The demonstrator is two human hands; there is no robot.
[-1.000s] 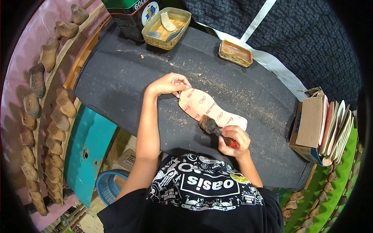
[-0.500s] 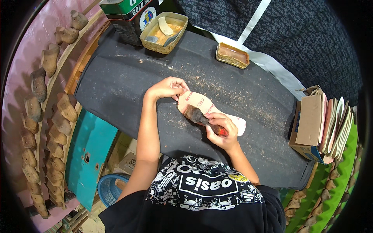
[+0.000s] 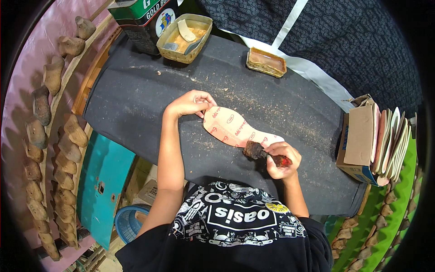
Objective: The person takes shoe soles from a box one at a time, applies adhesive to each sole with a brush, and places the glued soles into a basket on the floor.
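Basically, L hand (image 3: 192, 103) has fingers curled nearly closed, pinching the pink sole (image 3: 231, 127) by its wide end; it lies on the dark cloth (image 3: 217, 167), btwn both hands' fingers. R hand (image 3: 284, 158) has fingers closed round the brush (image 3: 255, 151), w/ dark bristles just left of the fingertips, at the sole's near edge; can't tell if touching. Cardboard box (image 3: 359, 136) w/ pale soles (image 3: 395, 147) stands well right of R fingers.

Far left stands 1 green-and-black can (image 3: 140, 31); left, 1 teal panel (image 3: 102, 165); near left, 1 blue basket (image 3: 122, 222); right, 1 cardboard box (image 3: 358, 138).
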